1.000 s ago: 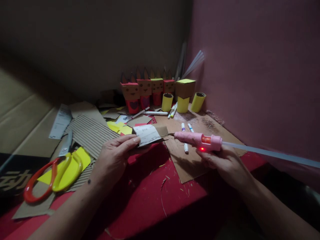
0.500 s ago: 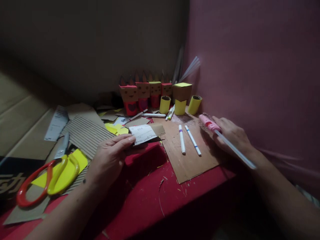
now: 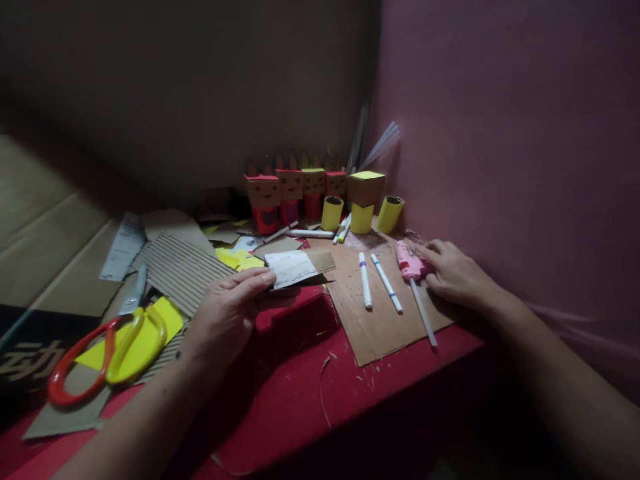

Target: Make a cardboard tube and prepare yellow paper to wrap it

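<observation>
Between the thumb and fingers of my left hand (image 3: 227, 307) is a folded cardboard piece (image 3: 295, 268) with a white printed label on its upper face, held above the red table. My right hand (image 3: 457, 273) is closed on the handle side of a pink glue gun (image 3: 409, 259), at the right edge of a flat cardboard sheet (image 3: 380, 340). A long clear glue stick (image 3: 424, 313) sticks out of the gun's back toward me. Two white markers, one purple-banded (image 3: 365, 283) and one blue-banded (image 3: 387, 285), lie on the sheet left of the gun.
Red-and-yellow-handled scissors (image 3: 113, 353) lie at left on yellow paper and corrugated cardboard (image 3: 185, 270). Behind stand several box-headed figures (image 3: 263, 193), two yellow tubes (image 3: 333, 213) (image 3: 390, 213) and a yellow-topped box figure (image 3: 366, 190). A pink wall (image 3: 510, 133) borders the right.
The glue gun has come down onto the cardboard sheet and turned, its glue stick now pointing more toward me. My right hand has shifted behind it. My left hand keeps the cardboard piece.
</observation>
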The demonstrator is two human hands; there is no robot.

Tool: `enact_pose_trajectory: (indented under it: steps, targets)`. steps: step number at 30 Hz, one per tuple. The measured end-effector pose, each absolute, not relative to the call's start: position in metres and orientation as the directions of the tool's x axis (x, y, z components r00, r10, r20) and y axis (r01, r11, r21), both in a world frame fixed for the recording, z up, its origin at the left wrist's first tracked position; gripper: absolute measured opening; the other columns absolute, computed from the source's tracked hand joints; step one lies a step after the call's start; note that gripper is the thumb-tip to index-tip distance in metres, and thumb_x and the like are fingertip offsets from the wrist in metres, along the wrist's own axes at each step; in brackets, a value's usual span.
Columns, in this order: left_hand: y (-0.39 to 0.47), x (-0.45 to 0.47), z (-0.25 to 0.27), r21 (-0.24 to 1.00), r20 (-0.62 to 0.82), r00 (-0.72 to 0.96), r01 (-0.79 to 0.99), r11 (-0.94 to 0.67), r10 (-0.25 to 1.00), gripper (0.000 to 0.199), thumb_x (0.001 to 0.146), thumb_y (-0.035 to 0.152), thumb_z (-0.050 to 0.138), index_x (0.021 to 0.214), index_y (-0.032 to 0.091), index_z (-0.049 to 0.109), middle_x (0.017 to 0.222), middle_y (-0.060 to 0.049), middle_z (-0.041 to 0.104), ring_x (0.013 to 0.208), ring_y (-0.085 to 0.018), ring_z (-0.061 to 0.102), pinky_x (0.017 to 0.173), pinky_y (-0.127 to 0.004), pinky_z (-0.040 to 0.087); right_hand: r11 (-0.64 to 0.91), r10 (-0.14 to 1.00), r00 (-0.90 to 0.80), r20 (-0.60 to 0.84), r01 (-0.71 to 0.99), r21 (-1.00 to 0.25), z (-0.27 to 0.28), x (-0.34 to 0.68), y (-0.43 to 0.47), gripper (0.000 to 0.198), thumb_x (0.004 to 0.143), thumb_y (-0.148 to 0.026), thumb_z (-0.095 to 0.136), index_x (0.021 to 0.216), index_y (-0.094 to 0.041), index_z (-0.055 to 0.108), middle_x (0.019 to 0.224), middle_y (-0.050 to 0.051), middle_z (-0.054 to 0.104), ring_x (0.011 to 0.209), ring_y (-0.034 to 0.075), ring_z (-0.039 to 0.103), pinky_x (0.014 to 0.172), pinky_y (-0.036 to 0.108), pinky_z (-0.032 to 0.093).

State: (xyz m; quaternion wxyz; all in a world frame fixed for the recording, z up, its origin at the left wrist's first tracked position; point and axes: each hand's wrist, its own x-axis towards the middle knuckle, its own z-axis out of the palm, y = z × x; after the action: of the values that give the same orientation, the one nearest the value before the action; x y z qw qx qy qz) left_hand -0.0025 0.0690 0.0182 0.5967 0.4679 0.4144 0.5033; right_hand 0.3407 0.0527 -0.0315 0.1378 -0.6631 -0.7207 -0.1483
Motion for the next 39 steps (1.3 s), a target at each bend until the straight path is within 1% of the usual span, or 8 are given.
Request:
enact_pose_trajectory:
  steps: [4, 7, 9, 13, 19, 26, 32, 39]
  targets:
    - [0.068, -0.002, 0.02, 0.962, -0.04, 0.17, -0.259, 0.084, 0.985, 0.004, 0.064, 0.017, 0.069, 0.066, 0.015, 0.073, 0.074, -0.006, 0.074, 0.068, -0.017, 0.068, 0.073, -0.025, 0.057, 0.201, 0.831, 0.07, 0.551, 0.887, -0.416, -0.004, 0.304, 0.045, 0.031, 0.078, -0.02, 0.049, 0.1, -0.015, 0.07, 0.095, 0.013, 0.064, 0.087, 0.025, 0.058, 0.077, 0.039, 0.046]
    - [0.068, -0.003, 0.018, 0.954, -0.059, 0.219, -0.275, 0.12, 0.974, 0.01, 0.064, 0.017, 0.071, 0.073, 0.013, 0.073, 0.081, -0.009, 0.075, 0.071, -0.019, 0.069, 0.071, -0.026, 0.058, 0.197, 0.978, -0.01, 0.21, 0.393, -0.898, 0.011, 0.266, 0.047, 0.021, 0.077, -0.029, 0.058, 0.087, -0.017, 0.072, 0.081, 0.008, 0.067, 0.067, 0.016, 0.057, 0.059, 0.029, 0.044]
    - [0.069, -0.006, 0.014, 0.954, -0.056, 0.262, -0.27, 0.129, 0.964, 0.015, 0.065, 0.019, 0.072, 0.078, 0.011, 0.074, 0.085, -0.011, 0.075, 0.073, -0.022, 0.07, 0.068, -0.028, 0.058, 0.068, 0.992, -0.111, 0.06, 0.068, -0.995, 0.014, 0.244, 0.052, 0.023, 0.074, -0.034, 0.063, 0.077, -0.013, 0.072, 0.073, 0.008, 0.066, 0.06, 0.012, 0.054, 0.052, 0.025, 0.041]
    - [0.07, -0.009, 0.008, 0.956, -0.047, 0.351, -0.256, 0.144, 0.935, 0.019, 0.068, 0.02, 0.071, 0.083, 0.009, 0.074, 0.084, -0.014, 0.075, 0.072, -0.024, 0.071, 0.064, -0.028, 0.059, -0.224, 0.952, -0.265, -0.154, -0.261, -0.939, 0.013, 0.216, 0.063, 0.019, 0.062, -0.028, 0.072, 0.06, -0.013, 0.06, 0.056, 0.002, 0.057, 0.046, 0.008, 0.046, 0.037, 0.019, 0.026]
    - [0.073, -0.008, 0.005, 0.94, -0.026, 0.387, -0.303, 0.154, 0.922, 0.023, 0.077, 0.026, 0.065, 0.091, 0.01, 0.074, 0.093, -0.014, 0.074, 0.08, -0.026, 0.071, 0.071, -0.033, 0.059, -0.385, 0.923, -0.177, -0.342, -0.414, -0.825, 0.014, 0.202, 0.07, 0.019, 0.059, -0.009, 0.07, 0.058, -0.014, 0.051, 0.048, -0.005, 0.048, 0.043, 0.005, 0.036, 0.039, 0.018, 0.023]
    - [0.071, -0.007, 0.003, 0.953, 0.014, 0.365, -0.287, 0.098, 0.931, 0.04, 0.061, 0.013, 0.078, 0.1, 0.017, 0.07, 0.106, -0.011, 0.072, 0.095, -0.026, 0.069, 0.089, -0.034, 0.054, -0.37, 0.923, -0.121, -0.365, -0.541, -0.755, 0.011, 0.2, 0.072, 0.014, 0.065, -0.009, 0.068, 0.069, -0.015, 0.056, 0.053, -0.004, 0.052, 0.045, 0.005, 0.038, 0.04, 0.018, 0.024]
    - [0.067, -0.001, 0.006, 0.952, 0.046, 0.28, -0.303, 0.043, 0.959, 0.041, 0.06, 0.009, 0.08, 0.097, 0.017, 0.065, 0.075, -0.002, 0.072, 0.079, -0.018, 0.07, 0.073, -0.022, 0.057, -0.293, 0.955, -0.126, -0.268, -0.526, -0.799, 0.002, 0.192, 0.075, 0.016, 0.066, -0.017, 0.07, 0.067, -0.018, 0.054, 0.048, -0.006, 0.047, 0.039, 0.004, 0.029, 0.038, 0.02, 0.016]
    - [0.069, -0.002, 0.001, 0.947, 0.063, 0.211, -0.321, 0.008, 0.975, 0.034, 0.065, 0.009, 0.077, 0.097, 0.015, 0.065, 0.092, -0.006, 0.074, 0.08, -0.017, 0.07, 0.075, -0.023, 0.059, -0.167, 0.986, -0.09, -0.141, -0.482, -0.86, -0.011, 0.18, 0.075, 0.019, 0.066, -0.025, 0.072, 0.064, -0.017, 0.055, 0.046, -0.007, 0.042, 0.039, 0.004, 0.028, 0.04, 0.022, 0.012]
